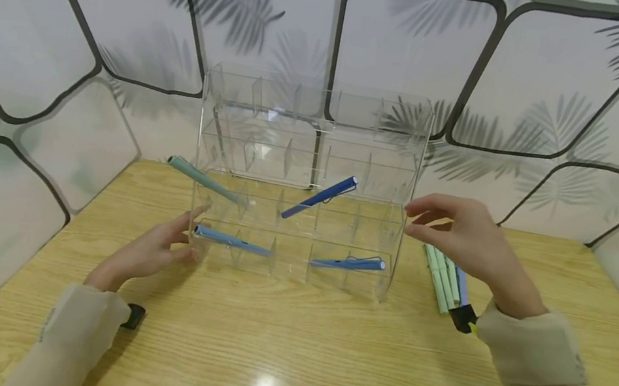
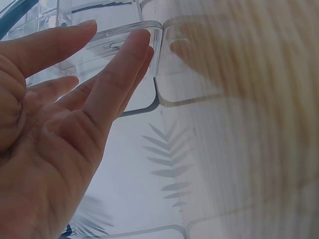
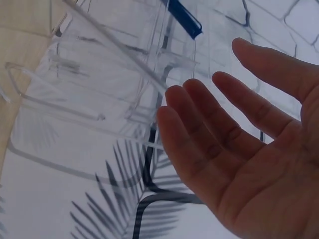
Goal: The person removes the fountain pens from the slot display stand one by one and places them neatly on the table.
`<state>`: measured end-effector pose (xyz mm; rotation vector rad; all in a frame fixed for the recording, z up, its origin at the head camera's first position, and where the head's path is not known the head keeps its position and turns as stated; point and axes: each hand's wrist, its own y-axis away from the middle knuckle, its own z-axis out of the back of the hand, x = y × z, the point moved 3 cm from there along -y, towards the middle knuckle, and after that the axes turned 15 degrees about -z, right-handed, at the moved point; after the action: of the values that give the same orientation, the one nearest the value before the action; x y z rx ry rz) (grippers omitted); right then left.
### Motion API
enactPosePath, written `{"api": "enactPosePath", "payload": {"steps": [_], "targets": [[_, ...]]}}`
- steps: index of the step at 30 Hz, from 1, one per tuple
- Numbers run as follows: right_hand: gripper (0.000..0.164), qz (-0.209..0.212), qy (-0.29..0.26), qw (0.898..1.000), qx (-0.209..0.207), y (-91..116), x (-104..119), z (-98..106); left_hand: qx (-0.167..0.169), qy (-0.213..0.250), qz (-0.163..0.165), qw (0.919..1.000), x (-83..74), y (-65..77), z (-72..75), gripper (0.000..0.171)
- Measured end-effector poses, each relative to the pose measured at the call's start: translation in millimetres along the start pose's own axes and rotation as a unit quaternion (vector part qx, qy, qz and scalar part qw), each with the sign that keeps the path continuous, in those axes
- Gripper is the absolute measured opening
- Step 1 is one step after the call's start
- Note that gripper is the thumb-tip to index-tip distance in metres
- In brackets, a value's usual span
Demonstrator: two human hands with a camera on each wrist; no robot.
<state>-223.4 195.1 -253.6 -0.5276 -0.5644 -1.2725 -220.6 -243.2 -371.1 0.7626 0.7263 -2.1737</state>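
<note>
A clear acrylic tiered rack (image 1: 297, 239) with dividers stands on the wooden table. Four slots' worth of pens aside, its lower tiers bear a green pen (image 1: 207, 180), a dark blue pen (image 1: 319, 197), a light blue pen (image 1: 234, 240) at left and another light blue pen (image 1: 348, 262) at right. My left hand (image 1: 153, 251) is at the rack's lower left side, fingers extended; in the left wrist view its fingertips (image 2: 137, 40) are by the clear edge. Beside the rack's right side, my right hand (image 1: 471, 242) holds nothing, its fingers loosely bent.
Right of the rack, several light green pens (image 1: 440, 277) and a blue pen (image 1: 461, 285) lie on the table (image 1: 289, 335), partly behind the right hand. A black object (image 1: 463, 318) lies at their near end. A patterned wall (image 1: 412, 56) rises behind.
</note>
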Motion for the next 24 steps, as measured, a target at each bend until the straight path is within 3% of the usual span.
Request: {"api": "enactPosePath", "payload": {"steps": [10,24], "targets": [[0.028,0.016,-0.025,0.999,0.023,-8,26,-16,0.001,0.0,0.012,0.9999,0.3,-1.0,1.5,0.081],[0.044,-0.021,-0.025,0.999,0.023,-35,36,-38,0.001,0.001,0.007,1.0,0.4,-0.5,0.8,0.079]]}}
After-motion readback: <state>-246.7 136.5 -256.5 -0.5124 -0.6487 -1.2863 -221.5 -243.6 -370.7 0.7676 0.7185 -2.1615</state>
